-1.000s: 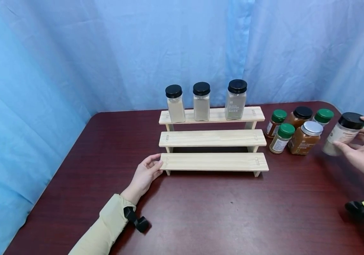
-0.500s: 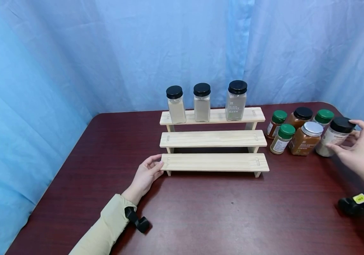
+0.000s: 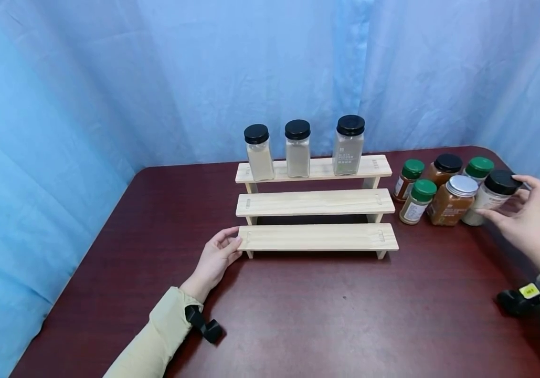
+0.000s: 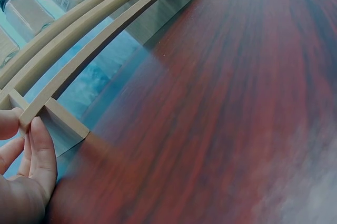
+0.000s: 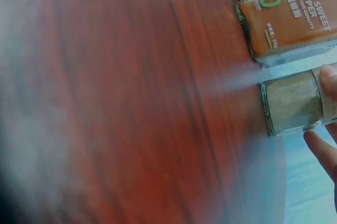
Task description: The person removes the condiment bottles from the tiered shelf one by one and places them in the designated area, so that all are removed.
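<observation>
A three-tier wooden spice rack (image 3: 317, 237) stands mid-table. My left hand (image 3: 214, 260) pinches the left end of its lowest shelf between thumb and fingers, as the left wrist view shows. On the right, my right hand (image 3: 529, 226) grips a black-lidded spice jar (image 3: 489, 199) with a pale label and greyish contents. That jar is upright, close beside a silver-lidded jar of orange-red spice (image 3: 451, 205). In the right wrist view the thumb lies on the label of the held jar (image 5: 295, 100) and a finger is at its other side.
Three black-lidded jars (image 3: 297, 152) stand on the top shelf. Right of the rack cluster green-lidded jars (image 3: 416, 203) and a black-lidded orange one (image 3: 444, 167). A blue curtain (image 3: 203, 79) hangs behind the dark red table (image 3: 298, 315).
My right hand has brought the black-lidded jar leftward, up close to the silver-lidded jar and the rest of the cluster. The left hand has stayed on the rack's end.
</observation>
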`<state>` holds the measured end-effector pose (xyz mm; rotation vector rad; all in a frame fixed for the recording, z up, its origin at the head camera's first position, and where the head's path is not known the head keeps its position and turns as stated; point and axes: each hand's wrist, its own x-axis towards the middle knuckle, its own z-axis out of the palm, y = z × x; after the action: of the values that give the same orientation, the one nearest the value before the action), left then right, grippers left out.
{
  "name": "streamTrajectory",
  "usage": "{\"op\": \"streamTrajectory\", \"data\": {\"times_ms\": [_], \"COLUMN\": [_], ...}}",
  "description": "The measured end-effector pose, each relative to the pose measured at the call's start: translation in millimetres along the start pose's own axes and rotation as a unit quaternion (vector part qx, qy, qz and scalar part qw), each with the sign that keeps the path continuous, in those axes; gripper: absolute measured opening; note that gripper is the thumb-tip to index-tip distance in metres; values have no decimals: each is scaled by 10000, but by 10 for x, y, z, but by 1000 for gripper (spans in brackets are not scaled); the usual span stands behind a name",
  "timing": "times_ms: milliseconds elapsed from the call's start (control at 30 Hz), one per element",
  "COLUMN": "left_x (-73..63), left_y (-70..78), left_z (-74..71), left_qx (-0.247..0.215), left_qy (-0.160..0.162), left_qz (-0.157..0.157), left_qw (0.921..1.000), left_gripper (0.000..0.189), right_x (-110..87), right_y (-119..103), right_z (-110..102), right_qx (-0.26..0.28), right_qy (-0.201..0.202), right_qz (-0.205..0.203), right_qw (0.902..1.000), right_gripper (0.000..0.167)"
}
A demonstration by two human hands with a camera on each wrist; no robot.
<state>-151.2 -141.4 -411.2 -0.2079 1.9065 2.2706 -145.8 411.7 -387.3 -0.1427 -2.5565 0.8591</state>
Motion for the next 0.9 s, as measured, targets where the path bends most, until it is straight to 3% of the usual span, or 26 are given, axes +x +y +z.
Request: {"op": "streamTrajectory", "data": {"times_ms": [167,367,567,633,767,900], "left_x": [-4,-2,3,2,2,6], "left_y": [3,-8,-13,-9,-1,6], "left_z": [-1,-2,-11,-11,-7,-9], "left_qx": [17,-12,-1,-8,-24,-15], "left_qy": [33,17,5,5,-17,-36], "left_qz": [-54,-47,-41,-44,-48,-47], "left_qw": [10000,10000,10000,10000,10000,10000], "left_gripper": [41,40,40,40,40,41], "right_x": [-4,14,181,210,230,350], "right_y": [8,109,683,781,817,955], "right_z": [-14,-30,48,49,22,5], "right_qx": [-127,163,221,275,284,386], "right_qy": [-67,-69,18,90,452,1138], "right_qz": [-92,-250,-210,-149,21,92], "right_qw": [9999,9995,9995,9995,9986,9927], "right_gripper": [79,80,84,84,81,77]}}
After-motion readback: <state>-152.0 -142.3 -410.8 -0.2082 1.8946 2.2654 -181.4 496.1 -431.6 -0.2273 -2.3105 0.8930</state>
